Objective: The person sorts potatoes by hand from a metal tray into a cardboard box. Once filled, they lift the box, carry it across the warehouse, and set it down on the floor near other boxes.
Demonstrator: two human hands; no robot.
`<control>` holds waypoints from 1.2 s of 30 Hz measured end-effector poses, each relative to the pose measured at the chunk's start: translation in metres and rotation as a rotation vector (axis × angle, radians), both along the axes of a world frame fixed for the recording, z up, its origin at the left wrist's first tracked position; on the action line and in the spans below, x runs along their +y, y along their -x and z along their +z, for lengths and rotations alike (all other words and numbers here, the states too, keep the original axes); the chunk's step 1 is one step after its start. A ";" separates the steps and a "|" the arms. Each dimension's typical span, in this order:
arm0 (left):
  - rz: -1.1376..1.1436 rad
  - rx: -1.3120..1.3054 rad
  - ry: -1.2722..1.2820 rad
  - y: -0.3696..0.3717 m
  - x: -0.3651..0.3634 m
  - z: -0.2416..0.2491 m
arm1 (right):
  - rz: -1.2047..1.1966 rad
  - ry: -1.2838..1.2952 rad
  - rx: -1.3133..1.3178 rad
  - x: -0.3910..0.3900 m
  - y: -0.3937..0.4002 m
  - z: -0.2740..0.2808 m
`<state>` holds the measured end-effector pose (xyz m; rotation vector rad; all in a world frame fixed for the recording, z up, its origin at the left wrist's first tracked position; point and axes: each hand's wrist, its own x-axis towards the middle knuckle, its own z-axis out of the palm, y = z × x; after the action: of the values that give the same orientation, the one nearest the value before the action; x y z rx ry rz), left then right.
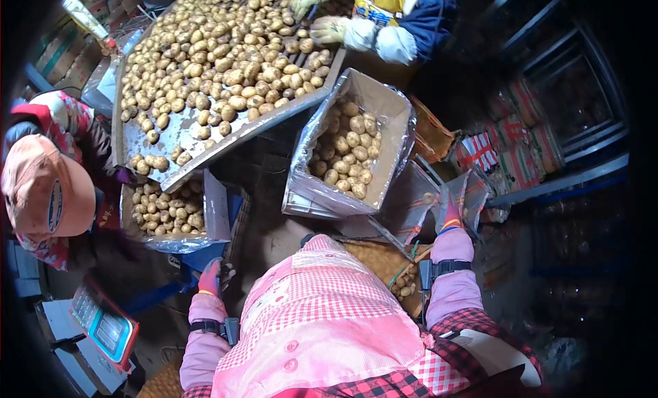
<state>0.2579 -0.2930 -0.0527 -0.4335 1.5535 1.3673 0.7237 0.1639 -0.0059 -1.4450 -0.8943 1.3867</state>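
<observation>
My left hand, in a pink and grey glove, hangs low beside my apron with its fingers apart and nothing visible in them. Nearest to it is a plastic-lined carton full of potatoes. My right hand, in a pink glove, reaches to the edge of an open bag on a metal frame; its fingertips are hard to make out, so a grip cannot be confirmed. Ahead of me stands a larger carton, lined with clear plastic and partly filled with potatoes.
A sloping sorting table heaped with potatoes spans the far left. Across it, a co-worker's gloved hands touch potatoes. Another person in a cap stands at left, near a scale display. A potato sack lies by my apron.
</observation>
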 end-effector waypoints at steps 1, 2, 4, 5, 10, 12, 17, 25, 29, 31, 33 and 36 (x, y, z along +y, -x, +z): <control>0.016 0.001 -0.039 0.000 0.001 0.006 | -0.003 -0.019 -0.009 0.012 0.001 -0.010; 0.067 0.016 -0.107 -0.002 -0.010 -0.011 | 0.001 -0.034 -0.019 0.024 0.002 -0.019; 0.166 -0.044 -0.109 -0.002 -0.050 -0.074 | 0.036 -0.086 -0.044 0.050 0.009 -0.037; 0.249 -0.109 -0.108 -0.004 -0.072 -0.097 | 0.071 -0.131 -0.051 0.065 0.015 -0.046; 0.516 -0.247 0.123 -0.052 -0.159 -0.108 | 0.357 -0.300 -0.286 0.089 0.136 0.021; 0.610 -0.212 0.221 -0.070 -0.168 -0.108 | 0.599 -0.031 -0.453 0.118 0.171 0.013; 0.273 -0.259 -0.039 -0.084 -0.196 -0.135 | 0.988 -0.294 -0.933 0.228 0.245 -0.067; 0.233 0.194 0.205 -0.057 0.011 0.003 | 1.242 -0.165 -1.184 0.287 0.335 -0.095; 0.092 0.110 0.184 -0.055 0.026 -0.025 | 1.189 0.120 -0.540 0.262 0.273 -0.191; 0.093 0.039 0.248 -0.059 0.023 -0.050 | 1.420 0.011 -0.791 0.188 0.297 -0.115; 0.103 -0.020 0.229 -0.054 0.049 -0.042 | 1.702 -0.409 -1.246 0.127 0.301 -0.082; 0.092 -0.027 0.214 -0.046 0.073 -0.025 | 1.747 -0.292 -0.994 0.068 0.256 -0.089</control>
<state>0.3040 -0.2201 -0.0780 -0.6584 1.6823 1.2632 0.4675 0.2324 -0.0951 -0.8364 -3.3067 1.2888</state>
